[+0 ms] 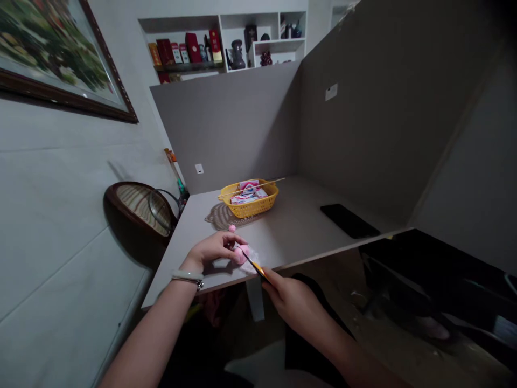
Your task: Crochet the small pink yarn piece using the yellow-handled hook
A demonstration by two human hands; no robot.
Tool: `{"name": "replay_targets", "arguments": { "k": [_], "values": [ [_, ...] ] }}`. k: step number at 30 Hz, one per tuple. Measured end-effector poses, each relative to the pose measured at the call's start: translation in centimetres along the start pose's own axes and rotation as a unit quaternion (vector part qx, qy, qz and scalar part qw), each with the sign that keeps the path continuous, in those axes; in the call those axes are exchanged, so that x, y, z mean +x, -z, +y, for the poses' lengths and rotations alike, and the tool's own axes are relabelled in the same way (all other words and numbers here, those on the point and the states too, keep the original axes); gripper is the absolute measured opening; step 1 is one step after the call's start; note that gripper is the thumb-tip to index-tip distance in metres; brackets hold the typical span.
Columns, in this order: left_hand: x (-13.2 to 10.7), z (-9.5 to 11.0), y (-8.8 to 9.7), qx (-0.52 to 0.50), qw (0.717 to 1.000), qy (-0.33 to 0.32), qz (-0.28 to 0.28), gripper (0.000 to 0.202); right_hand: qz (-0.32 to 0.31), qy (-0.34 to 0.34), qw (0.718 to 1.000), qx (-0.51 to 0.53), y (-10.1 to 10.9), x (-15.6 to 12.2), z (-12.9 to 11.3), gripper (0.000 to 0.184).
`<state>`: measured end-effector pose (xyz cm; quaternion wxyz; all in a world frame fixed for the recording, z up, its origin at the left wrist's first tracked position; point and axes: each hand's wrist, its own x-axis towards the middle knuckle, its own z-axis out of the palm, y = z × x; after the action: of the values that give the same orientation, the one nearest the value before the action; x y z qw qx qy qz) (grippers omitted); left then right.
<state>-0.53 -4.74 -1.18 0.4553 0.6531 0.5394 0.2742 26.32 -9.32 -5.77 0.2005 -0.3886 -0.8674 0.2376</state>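
Note:
Near the table's front edge, my left hand [220, 249] pinches a soft pink lump [242, 254], possibly clay, with fingers and thumb. My right hand [288, 293] is closed round a slim tool [256, 266] with a yellow and black handle. The tool's thin dark tip touches the lump or lies just over it; its exact kind is hard to make out. Beneath the lump is a crumpled clear plastic sheet [250, 264]. A small pink ball [231, 228] sits just beyond my left fingers.
Farther back on the table [291, 231] stands a yellow basket [252, 208] holding printed packets [249, 193], with a thin stick [277, 180] across its rim. A black phone-like slab [349, 220] lies at the right. Grey panels [242, 129] enclose the back and right.

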Motion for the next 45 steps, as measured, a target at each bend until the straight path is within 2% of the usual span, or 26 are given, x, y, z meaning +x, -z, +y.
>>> {"name": "replay_targets", "arguments": {
  "k": [3,9,16,23,30,38,43,45],
  "values": [
    [0.0,-0.2,0.1,-0.012,1.0,0.003,0.001,0.058,0.01,0.009,1.0,0.002,0.1,0.8,-0.4,0.039],
    [-0.1,-0.4,0.2,0.002,1.0,-0.006,-0.001,0.058,0.005,0.004,0.999,0.045,0.2,-1.5,0.8,0.043],
    [0.0,-0.5,0.1,-0.03,1.0,0.003,-0.007,0.057,0.019,0.008,1.0,0.002,0.4,1.3,-0.9,0.038],
    [-0.2,-0.8,0.3,0.002,1.0,-0.016,0.01,0.054,-0.01,0.008,1.0,0.025,1.2,-1.6,0.5,0.043],
    [-0.2,-0.2,-0.1,-0.03,1.0,0.005,0.001,0.056,0.019,0.002,1.0,-0.011,0.7,1.6,-1.2,0.039],
    [-0.2,-0.3,0.1,0.014,1.0,-0.018,0.012,0.053,-0.019,-0.003,0.999,0.032,1.4,-1.6,0.3,0.044],
    [-0.1,-0.2,-0.2,-0.026,1.0,-0.009,-0.013,0.056,-0.005,-0.004,1.0,0.015,1.5,0.9,-1.5,0.039],
    [-0.2,-0.2,-0.1,-0.029,0.999,-0.006,-0.015,0.056,-0.006,0.003,1.0,0.017,1.6,1.1,-1.6,0.039]
  ]
}}
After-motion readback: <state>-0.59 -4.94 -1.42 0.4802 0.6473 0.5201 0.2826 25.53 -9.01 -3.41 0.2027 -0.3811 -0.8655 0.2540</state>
